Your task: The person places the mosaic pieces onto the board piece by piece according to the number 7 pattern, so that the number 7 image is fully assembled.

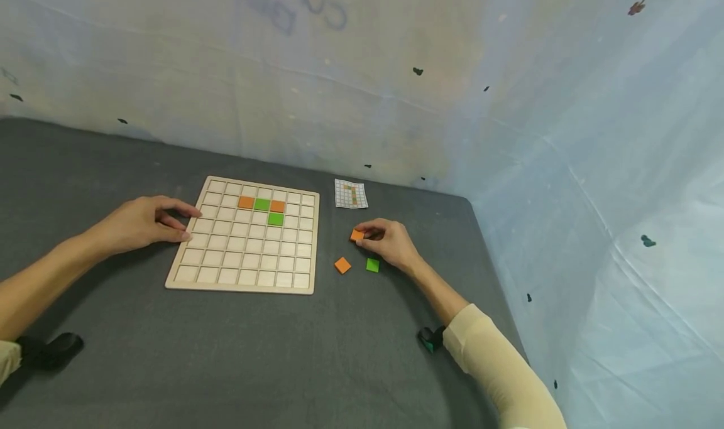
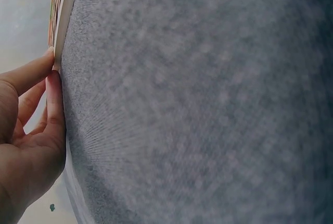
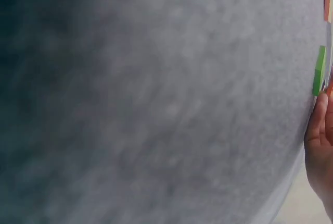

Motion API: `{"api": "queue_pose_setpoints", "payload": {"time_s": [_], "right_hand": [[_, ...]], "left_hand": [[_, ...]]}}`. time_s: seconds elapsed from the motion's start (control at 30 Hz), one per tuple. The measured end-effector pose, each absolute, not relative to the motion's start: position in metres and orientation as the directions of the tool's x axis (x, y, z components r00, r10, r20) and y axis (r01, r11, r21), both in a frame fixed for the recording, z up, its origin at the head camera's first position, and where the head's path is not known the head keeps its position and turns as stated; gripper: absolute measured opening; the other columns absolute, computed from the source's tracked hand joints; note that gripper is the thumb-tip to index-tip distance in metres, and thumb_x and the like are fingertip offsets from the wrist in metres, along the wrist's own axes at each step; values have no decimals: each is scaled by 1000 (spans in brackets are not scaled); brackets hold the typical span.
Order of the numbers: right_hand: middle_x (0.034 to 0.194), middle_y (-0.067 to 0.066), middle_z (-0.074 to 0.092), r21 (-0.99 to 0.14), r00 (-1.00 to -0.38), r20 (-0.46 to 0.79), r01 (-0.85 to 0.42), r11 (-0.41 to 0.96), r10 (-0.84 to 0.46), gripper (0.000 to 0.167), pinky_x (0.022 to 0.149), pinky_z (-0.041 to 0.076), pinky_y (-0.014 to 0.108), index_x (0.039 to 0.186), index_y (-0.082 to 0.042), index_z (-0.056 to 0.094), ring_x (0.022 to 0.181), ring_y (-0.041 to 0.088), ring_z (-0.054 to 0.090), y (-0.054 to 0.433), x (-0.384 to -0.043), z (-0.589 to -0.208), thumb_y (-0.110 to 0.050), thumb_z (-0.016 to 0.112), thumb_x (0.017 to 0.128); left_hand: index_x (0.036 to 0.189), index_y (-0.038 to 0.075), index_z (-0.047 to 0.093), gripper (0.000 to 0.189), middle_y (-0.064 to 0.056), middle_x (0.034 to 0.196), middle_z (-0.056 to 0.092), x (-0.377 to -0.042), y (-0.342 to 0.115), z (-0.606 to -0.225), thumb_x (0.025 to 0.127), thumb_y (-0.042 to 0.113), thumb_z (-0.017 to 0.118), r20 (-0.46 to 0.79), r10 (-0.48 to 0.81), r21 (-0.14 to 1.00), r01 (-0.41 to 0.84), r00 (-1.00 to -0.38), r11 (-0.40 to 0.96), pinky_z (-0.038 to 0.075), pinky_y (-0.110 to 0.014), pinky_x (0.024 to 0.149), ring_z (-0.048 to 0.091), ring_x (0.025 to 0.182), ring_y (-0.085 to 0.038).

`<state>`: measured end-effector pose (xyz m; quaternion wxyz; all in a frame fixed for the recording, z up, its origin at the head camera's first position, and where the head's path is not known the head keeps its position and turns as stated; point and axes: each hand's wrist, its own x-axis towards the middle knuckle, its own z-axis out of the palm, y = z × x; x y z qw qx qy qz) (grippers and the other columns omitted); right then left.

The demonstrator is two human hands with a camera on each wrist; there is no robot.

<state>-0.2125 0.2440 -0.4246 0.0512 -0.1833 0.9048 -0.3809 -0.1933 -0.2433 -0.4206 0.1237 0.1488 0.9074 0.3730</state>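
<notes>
A pale wooden grid board [image 1: 243,244] lies on the dark table, with orange and green square tiles in several cells of its upper part. At its left edge, my left hand [image 1: 141,225] holds the rim between thumb and fingers; the left wrist view shows the fingertips [image 2: 51,54] at the board's edge [image 2: 63,21]. To the right of the board, my right hand [image 1: 390,244] pinches an orange tile [image 1: 357,235]. A loose orange tile [image 1: 342,265] and a green tile [image 1: 372,265] lie close by. Only part of that hand [image 3: 320,146] shows in the right wrist view.
A small printed pattern card [image 1: 351,194] lies beyond my right hand, near the table's back edge. Pale sheeting [image 1: 339,102] hangs behind the table and along its right side. Dark wrist straps [image 1: 432,338] are on both forearms.
</notes>
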Motion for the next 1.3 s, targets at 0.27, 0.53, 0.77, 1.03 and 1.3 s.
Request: {"api": "queue_pose_setpoints", "payload": {"time_s": [0.27,0.53,0.77,1.03,1.3], "right_hand": [[110,16,69,-751,-917,119,-334,569,-382,29,75,55,35,116,-1,72,94,32,67,235,-216,-425,-3,76,88],[108,2,69,-740,-906,142,-365,565,-399,28,74,55,27,115,-12,74,93,16,66,221,-215,-417,-12,78,88],[110,6,70,-760,-888,155,-387,522,-433,24,74,55,28,113,-10,74,93,19,68,203,-216,-414,-11,76,89],[108,3,68,-752,-873,149,-405,520,-464,25,75,54,26,115,-11,74,92,13,66,180,-218,-413,-13,76,90],[102,2,69,-763,-849,156,-429,484,-505,24,75,54,26,113,-10,74,88,12,67,159,-222,-413,-11,76,89]], "left_hand": [[134,10,62,53,-6,107,70,-192,-243,-420,89,31,78,-128,351,719,157,-928,677,47,-27,70,63,88,-9],[134,10,62,52,-8,107,69,-191,-242,-419,89,30,78,-128,346,720,153,-929,677,46,-28,69,62,88,-8],[134,10,62,53,-9,109,69,-192,-244,-421,89,31,78,-118,349,726,159,-930,669,47,-28,69,63,88,-8],[135,11,61,53,-10,110,68,-191,-244,-424,89,31,77,-124,349,728,154,-929,668,48,-28,69,62,88,-7],[135,12,61,54,-10,113,68,-191,-244,-424,88,34,77,-117,344,716,161,-932,680,47,-28,72,62,89,-6]]}}
